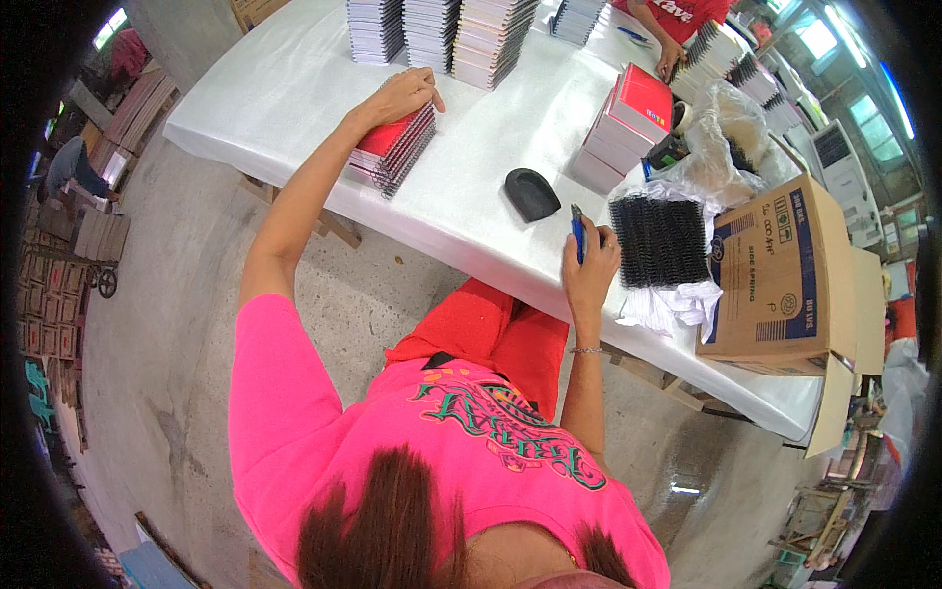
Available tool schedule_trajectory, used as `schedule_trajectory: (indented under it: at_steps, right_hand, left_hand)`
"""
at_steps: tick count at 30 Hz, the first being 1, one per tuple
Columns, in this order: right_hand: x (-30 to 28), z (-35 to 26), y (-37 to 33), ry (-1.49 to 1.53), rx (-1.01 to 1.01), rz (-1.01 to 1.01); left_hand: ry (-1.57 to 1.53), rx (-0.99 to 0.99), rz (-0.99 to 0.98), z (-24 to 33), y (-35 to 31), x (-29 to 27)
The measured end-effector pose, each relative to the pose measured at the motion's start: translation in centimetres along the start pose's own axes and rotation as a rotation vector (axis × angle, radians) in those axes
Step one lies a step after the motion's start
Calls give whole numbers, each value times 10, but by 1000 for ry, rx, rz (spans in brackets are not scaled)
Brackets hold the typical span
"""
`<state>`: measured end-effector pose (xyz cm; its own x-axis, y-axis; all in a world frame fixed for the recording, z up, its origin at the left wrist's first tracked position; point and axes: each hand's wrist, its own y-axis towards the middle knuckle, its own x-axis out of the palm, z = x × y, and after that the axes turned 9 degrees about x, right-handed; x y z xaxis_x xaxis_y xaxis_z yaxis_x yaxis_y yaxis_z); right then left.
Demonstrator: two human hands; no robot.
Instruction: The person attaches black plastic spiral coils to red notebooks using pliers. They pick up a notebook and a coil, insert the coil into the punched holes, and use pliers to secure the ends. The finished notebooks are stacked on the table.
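My left hand (405, 95) rests on a small stack of red-covered spiral notebooks (388, 147) near the front of the table, its fingers bent over the far end. Black coils run along the stack's right side. In my right hand (593, 265) is a pair of blue-handled pliers (577, 234), jaws pointing away from me. Left of the pliers lies a black, rounded, dished object (532, 195) whose kind I cannot make out. A bundle of black spiral binding coils (659, 240) sits on white cloth, right of my right hand.
Tall stacks of spiral notebooks (491, 39) stand at the back of the white table (265, 108). Red-topped books (643, 103) are piled beyond the pliers. A cardboard box (775, 280) with open flaps and a clear plastic bag (726, 137) occupy the right. Across, a co-worker's hand (671, 57) touches more books.
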<state>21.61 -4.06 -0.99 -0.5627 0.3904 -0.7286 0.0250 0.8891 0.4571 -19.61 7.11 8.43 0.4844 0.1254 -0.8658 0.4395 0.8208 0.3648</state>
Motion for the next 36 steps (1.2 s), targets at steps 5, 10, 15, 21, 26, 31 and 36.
schedule_trajectory:
  at_steps: [5, 10, 15, 21, 26, 31, 36]
  right_hand:
    - [-7, -5, 13, 248, 39, 98]
    - [-52, -21, 99, 540, 162, 219]
    - [-62, -7, 193, 715, 315, 137]
    - [-58, -21, 223, 774, 425, -131]
    - [-61, 2, 244, 965, 545, -359]
    - [-73, 8, 237, 1109, 509, -346]
    - [-94, -30, 174, 1267, 313, -91]
  left_hand:
    - [22, -1, -55, -10, 3, 2]
    - [159, 50, 83, 10, 2, -1]
    - [73, 127, 158, 78, 24, -12]
    - [-464, -173, -261, 130, 11, 40]
    - [-456, -81, -162, 152, -9, 107]
    - [-413, -75, 71, 168, 5, 121]
    - [-501, -83, 302, 212, 37, 87]
